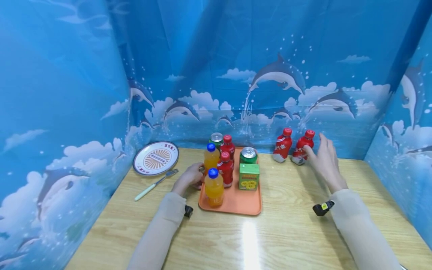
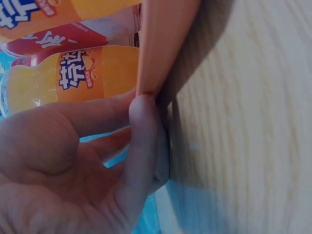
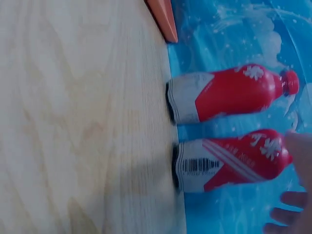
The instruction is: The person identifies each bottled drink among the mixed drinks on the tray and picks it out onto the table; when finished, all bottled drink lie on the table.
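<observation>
My left hand (image 1: 193,175) pinches the left rim of an orange tray (image 1: 236,204); in the left wrist view the fingertips meet at the tray's edge (image 2: 158,48). On the tray stand two orange soda bottles (image 1: 214,189) with blue caps, two red bottles (image 1: 226,170), two green cans (image 1: 248,155) and a green drink carton (image 1: 249,178). To the right, my right hand (image 1: 324,161) is beside a red-and-white bottle (image 1: 301,149), its fingers spread and its thumb over the bottle's upper part. Whether the thumb touches it, I cannot tell. A matching bottle (image 1: 282,145) stands just left.
A patterned white plate (image 1: 156,158) leans near the left back edge of the wooden table (image 1: 287,232). In front of it lies a fork (image 1: 156,184) with a pale green handle. Blue dolphin-printed curtains (image 1: 209,75) enclose the table at the back and sides.
</observation>
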### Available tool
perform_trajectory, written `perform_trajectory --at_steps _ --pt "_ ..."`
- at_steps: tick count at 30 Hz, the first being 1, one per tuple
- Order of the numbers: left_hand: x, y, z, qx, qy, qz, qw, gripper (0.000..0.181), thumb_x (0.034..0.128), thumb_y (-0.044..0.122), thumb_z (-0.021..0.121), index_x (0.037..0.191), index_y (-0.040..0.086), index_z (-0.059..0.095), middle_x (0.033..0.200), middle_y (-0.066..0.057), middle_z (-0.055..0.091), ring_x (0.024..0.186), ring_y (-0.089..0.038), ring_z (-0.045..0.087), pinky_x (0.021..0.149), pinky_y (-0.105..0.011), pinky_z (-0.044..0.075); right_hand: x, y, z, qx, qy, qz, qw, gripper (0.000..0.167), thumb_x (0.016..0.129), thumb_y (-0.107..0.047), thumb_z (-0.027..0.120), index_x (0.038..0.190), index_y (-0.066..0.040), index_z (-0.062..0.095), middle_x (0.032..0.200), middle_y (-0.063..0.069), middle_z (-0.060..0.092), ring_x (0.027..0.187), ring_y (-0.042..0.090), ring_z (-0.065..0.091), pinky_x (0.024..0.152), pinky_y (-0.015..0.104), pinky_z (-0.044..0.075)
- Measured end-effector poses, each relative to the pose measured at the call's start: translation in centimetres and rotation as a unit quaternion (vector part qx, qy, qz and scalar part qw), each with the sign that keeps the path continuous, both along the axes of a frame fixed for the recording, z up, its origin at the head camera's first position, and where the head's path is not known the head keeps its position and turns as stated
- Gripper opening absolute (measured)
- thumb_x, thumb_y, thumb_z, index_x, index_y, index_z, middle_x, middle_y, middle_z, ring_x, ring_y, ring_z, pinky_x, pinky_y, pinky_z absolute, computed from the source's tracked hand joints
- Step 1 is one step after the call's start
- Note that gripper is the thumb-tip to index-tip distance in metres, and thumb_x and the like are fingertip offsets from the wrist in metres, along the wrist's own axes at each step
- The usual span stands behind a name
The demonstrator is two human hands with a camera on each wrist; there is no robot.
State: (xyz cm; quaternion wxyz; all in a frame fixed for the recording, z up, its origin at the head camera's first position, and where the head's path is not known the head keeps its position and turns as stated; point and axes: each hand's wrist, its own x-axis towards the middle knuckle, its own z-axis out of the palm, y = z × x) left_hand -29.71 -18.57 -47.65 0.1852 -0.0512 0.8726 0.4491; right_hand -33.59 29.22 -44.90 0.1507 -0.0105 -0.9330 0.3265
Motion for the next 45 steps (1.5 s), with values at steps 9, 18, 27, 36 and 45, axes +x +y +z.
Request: perform_trajectory --at_steps 9,18,27,36,45 --pt "-0.2 0.0 -0.1 -0.011 -0.007 0.005 0.9999 0.065 0.0937 -0.008 0.057 0.156 0.01 0.047 0.14 -0.024 0.06 0.064 -0.018 0.061 0.052 -0.024 0.059 4.1 -8.0 2.4 -0.036 0.27 0.047 0.961 0.055 0.101 -0.021 0.069 0.148 0.001 0.053 0.138 0.031 0.051 0.128 0.047 0.048 0.101 0.062 0.043" --pt "-0.3 -0.2 -0.2 -0.001 -0.001 -0.001 1.0 0.067 0.0892 -0.01 0.058 0.153 0.007 0.048 0.144 -0.025 0.056 0.062 -0.018 0.061 0.05 -0.025 0.058 9.3 -17.3 2.2 0.103 0.309 0.213 0.9215 0.079 0.104 -0.069 0.041 0.153 -0.008 0.053 0.149 0.023 0.052 0.138 0.042 0.048 0.113 0.062 0.045" --pt "0.1 -0.2 -0.2 0.01 0.013 -0.003 0.9998 0.066 0.0881 -0.012 0.056 0.152 0.005 0.049 0.14 -0.027 0.057 0.064 -0.019 0.061 0.051 -0.025 0.058 11.6 -22.6 -0.4 0.192 0.28 0.245 0.9082 0.081 0.087 -0.06 0.077 0.154 -0.021 0.055 0.163 0.018 0.038 0.152 0.047 0.034 0.119 0.07 0.041" --pt "0.2 -0.1 -0.1 0.003 0.011 0.002 0.9999 0.063 0.0898 -0.01 0.058 0.151 0.007 0.051 0.133 -0.024 0.061 0.066 -0.019 0.062 0.051 -0.024 0.058 11.8 -25.2 -1.1 0.181 0.32 0.228 0.9015 0.079 0.077 -0.06 0.086 0.142 -0.018 0.067 0.143 0.015 0.051 0.128 0.038 0.046 0.094 0.049 0.05" --pt "0.1 -0.1 -0.2 0.0 0.009 -0.003 1.0 0.065 0.0899 -0.009 0.06 0.152 0.007 0.05 0.121 -0.022 0.064 0.066 -0.018 0.061 0.051 -0.024 0.057 11.8 -26.1 -1.2 0.193 0.306 0.217 0.9065 0.073 0.078 -0.063 0.086 0.133 -0.017 0.072 0.123 0.011 0.056 0.108 0.03 0.048 0.084 0.04 0.045"
